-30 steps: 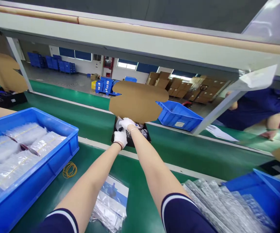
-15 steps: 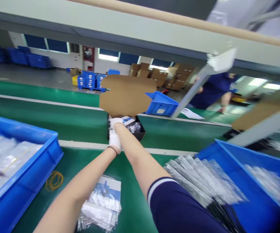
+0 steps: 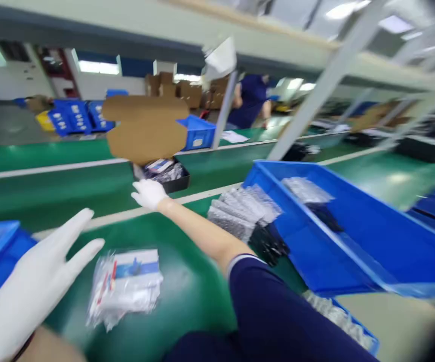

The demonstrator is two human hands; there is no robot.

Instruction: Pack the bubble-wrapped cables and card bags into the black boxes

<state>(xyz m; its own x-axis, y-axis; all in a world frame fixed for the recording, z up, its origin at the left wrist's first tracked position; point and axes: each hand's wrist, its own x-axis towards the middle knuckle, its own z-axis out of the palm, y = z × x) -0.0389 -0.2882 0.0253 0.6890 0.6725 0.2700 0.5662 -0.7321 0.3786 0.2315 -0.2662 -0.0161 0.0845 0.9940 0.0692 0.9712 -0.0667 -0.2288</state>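
Left hand (image 3: 36, 284) had fingers spread, empty, bagged packs (image 3: 132, 286) at its 3 o'clock — right hand (image 3: 149, 194) splayed too, black box (image 3: 178, 184) just beside, 1 o'clock.

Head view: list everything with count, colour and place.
Worktable: one, green, foreground.
Open box: one, black, beyond worktable.
Cardboard flap: one, brown, above box.
Bagged packets: several, white and blue, on worktable.
Bins: at least four, blue, left, right, lower right, behind flap.
Wrapped bundles: several, silvery, beside right bin.
Shelf: one, whitish, overhead.
Stacked crates: several, blue, background left.
Cartons: several, brown, background.
Distant boxes: several, black, far right.
Person: one, navy clothing, background.
Left hand: one, white glove, lower left.
Right hand: one, white glove, near box.
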